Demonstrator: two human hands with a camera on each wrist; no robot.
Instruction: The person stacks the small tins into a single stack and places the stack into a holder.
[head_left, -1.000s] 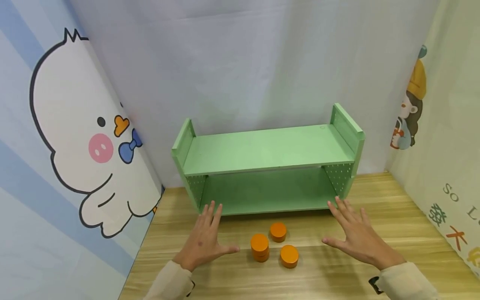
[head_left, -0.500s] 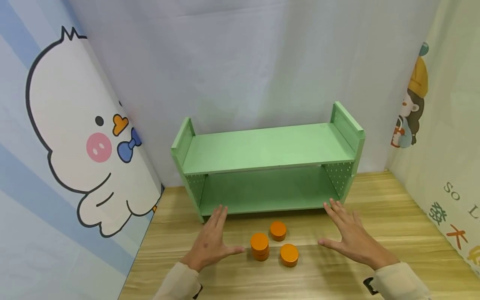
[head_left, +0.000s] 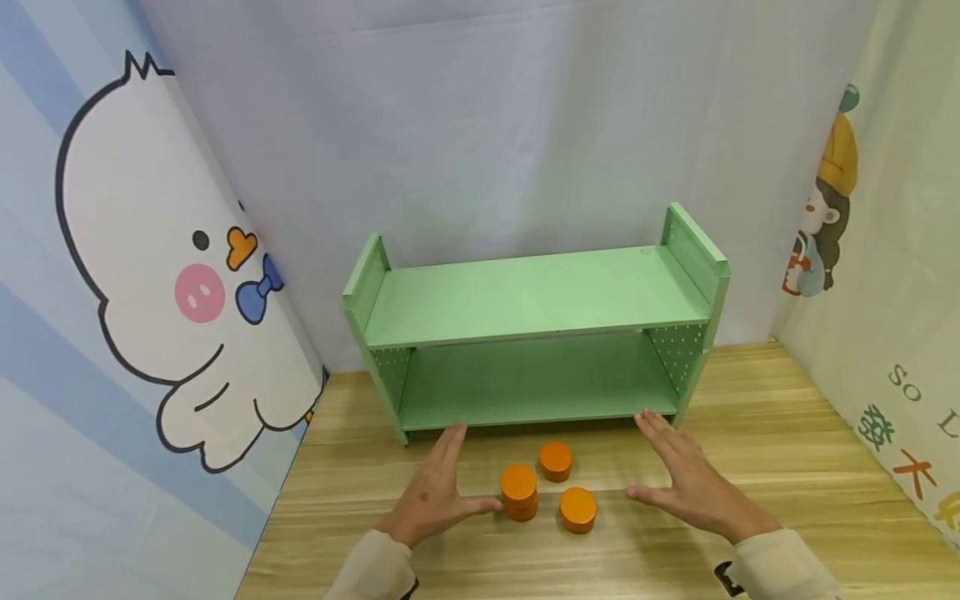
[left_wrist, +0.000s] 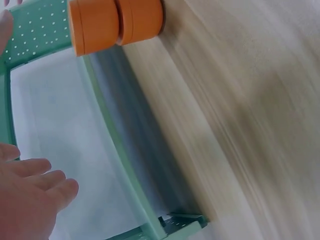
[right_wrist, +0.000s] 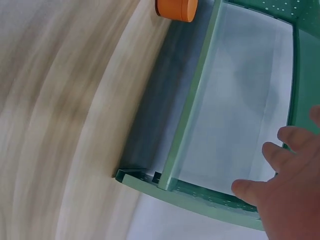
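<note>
A big white duck point(head_left: 142, 275) with a blue bow point(head_left: 252, 302) is at left. Grey cloth point(head_left: 495, 125) hangs up top. At right, a drawn figure point(head_left: 830, 237) in a yellow hat point(head_left: 837, 158) is above some letters point(head_left: 875, 429). A wooden table point(head_left: 765, 417) is at the bottom.

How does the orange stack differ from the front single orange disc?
The orange stack is two pieces; the front disc is one. The orange stack stands taller than the front disc. The orange stack is nearer the left hand than the front disc is. Both are orange, round-topped and stand on the wooden table.
</note>
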